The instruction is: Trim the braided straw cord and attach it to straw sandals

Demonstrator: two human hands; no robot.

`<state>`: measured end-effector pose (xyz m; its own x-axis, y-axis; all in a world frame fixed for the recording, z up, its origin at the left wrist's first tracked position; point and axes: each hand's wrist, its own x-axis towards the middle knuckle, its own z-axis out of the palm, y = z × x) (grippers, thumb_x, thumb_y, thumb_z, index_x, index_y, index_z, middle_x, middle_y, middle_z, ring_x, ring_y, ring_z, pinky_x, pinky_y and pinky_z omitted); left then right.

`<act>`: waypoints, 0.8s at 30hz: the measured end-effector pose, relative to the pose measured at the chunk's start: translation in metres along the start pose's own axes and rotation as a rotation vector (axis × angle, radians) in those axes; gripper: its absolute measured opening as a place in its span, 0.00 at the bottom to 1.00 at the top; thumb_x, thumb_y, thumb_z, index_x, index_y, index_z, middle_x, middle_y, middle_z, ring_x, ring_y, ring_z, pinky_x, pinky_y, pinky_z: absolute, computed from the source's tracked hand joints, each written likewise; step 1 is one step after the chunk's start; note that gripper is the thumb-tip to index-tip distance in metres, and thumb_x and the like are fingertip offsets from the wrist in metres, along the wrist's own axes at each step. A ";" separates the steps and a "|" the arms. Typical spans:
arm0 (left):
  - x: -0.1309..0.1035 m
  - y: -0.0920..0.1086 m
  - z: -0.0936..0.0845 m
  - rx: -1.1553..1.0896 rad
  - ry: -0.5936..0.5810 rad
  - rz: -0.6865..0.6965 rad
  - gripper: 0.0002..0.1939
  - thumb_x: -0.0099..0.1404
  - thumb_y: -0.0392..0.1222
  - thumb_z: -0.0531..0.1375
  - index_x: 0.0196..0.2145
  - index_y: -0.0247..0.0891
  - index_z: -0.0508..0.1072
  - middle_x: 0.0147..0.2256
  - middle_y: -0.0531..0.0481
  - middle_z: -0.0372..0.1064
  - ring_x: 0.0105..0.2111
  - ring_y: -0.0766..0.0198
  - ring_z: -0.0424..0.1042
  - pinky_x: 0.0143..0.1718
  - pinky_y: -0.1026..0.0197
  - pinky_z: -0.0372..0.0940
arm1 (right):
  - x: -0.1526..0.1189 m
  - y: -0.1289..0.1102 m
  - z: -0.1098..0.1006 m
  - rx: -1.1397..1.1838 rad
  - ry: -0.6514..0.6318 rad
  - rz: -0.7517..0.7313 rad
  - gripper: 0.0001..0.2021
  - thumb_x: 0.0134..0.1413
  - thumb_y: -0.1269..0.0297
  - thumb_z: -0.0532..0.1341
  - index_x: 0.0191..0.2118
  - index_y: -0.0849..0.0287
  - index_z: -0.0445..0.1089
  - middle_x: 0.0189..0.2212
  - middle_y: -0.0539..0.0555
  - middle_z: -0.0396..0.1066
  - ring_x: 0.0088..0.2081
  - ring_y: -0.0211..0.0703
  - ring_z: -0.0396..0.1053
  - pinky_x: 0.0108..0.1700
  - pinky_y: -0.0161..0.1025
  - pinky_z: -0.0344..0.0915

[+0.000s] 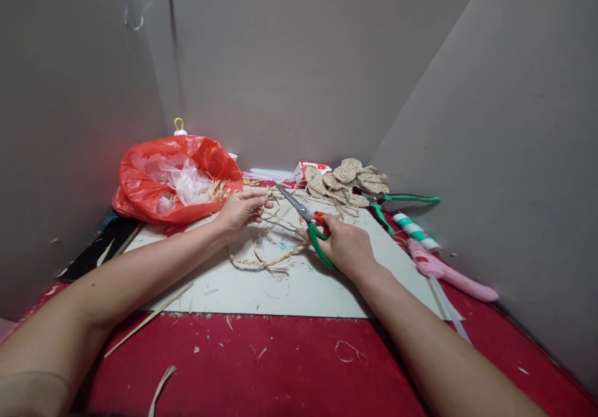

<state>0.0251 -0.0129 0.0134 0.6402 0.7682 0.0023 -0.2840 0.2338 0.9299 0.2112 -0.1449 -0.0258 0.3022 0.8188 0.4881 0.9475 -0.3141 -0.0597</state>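
My left hand (245,212) pinches an end of a braided straw cord over the middle of the white board (299,298). In my right hand (343,242) are scissors (319,249) with green and orange handles, their blades pointing up and left toward my left fingertips. The blades look nearly closed, close to the cord end but not clearly touching it. The rest of the braided cord (268,262) lies in loose loops on the board between and below my hands.
A red plastic bag (140,199) holding clear plastic and straw stands at the back left. Woven oval pieces (348,171) are piled at the back right, near green-handled pliers (413,198), a striped roll (415,231) and a pink glue gun (460,278). Grey walls enclose the table.
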 end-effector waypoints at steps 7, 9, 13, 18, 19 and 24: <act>0.001 0.001 -0.002 0.000 0.046 -0.013 0.06 0.54 0.29 0.61 0.32 0.31 0.74 0.24 0.48 0.72 0.18 0.74 0.62 0.20 0.69 0.59 | 0.001 -0.007 -0.008 -0.058 -0.057 -0.070 0.23 0.53 0.45 0.53 0.45 0.60 0.66 0.31 0.58 0.74 0.32 0.51 0.71 0.30 0.39 0.54; 0.000 0.000 -0.002 -0.001 0.043 -0.015 0.07 0.54 0.28 0.60 0.32 0.31 0.74 0.24 0.48 0.71 0.18 0.74 0.62 0.20 0.69 0.58 | 0.002 -0.009 -0.009 -0.071 -0.056 -0.086 0.22 0.53 0.46 0.53 0.43 0.60 0.66 0.32 0.58 0.74 0.33 0.51 0.71 0.30 0.39 0.55; -0.001 -0.001 -0.001 -0.015 0.009 -0.016 0.07 0.54 0.29 0.60 0.33 0.30 0.74 0.25 0.48 0.72 0.17 0.75 0.61 0.19 0.70 0.57 | 0.002 -0.010 -0.010 -0.116 -0.054 -0.053 0.21 0.54 0.46 0.52 0.42 0.60 0.66 0.31 0.57 0.74 0.32 0.50 0.71 0.29 0.39 0.54; -0.002 -0.002 -0.002 -0.004 -0.017 -0.030 0.07 0.54 0.29 0.60 0.33 0.30 0.73 0.25 0.48 0.72 0.18 0.75 0.62 0.19 0.70 0.58 | 0.001 -0.011 -0.011 -0.168 -0.051 -0.037 0.22 0.54 0.45 0.51 0.41 0.59 0.68 0.29 0.57 0.74 0.30 0.50 0.71 0.30 0.39 0.54; -0.002 -0.002 -0.002 -0.003 -0.016 -0.032 0.07 0.54 0.29 0.60 0.33 0.30 0.73 0.26 0.48 0.72 0.18 0.74 0.62 0.19 0.70 0.59 | 0.001 -0.011 -0.011 -0.171 -0.048 -0.034 0.22 0.54 0.45 0.51 0.41 0.59 0.68 0.28 0.57 0.74 0.30 0.50 0.71 0.30 0.39 0.53; -0.001 -0.002 -0.001 -0.011 0.012 -0.058 0.05 0.54 0.28 0.61 0.32 0.31 0.72 0.26 0.47 0.73 0.18 0.73 0.64 0.19 0.69 0.60 | 0.000 -0.011 -0.006 -0.142 -0.076 0.003 0.25 0.53 0.42 0.49 0.41 0.56 0.70 0.26 0.56 0.75 0.28 0.50 0.71 0.28 0.38 0.52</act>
<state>0.0247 -0.0138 0.0113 0.6469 0.7605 -0.0562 -0.2544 0.2847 0.9243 0.1999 -0.1449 -0.0197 0.3176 0.8501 0.4201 0.9237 -0.3774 0.0653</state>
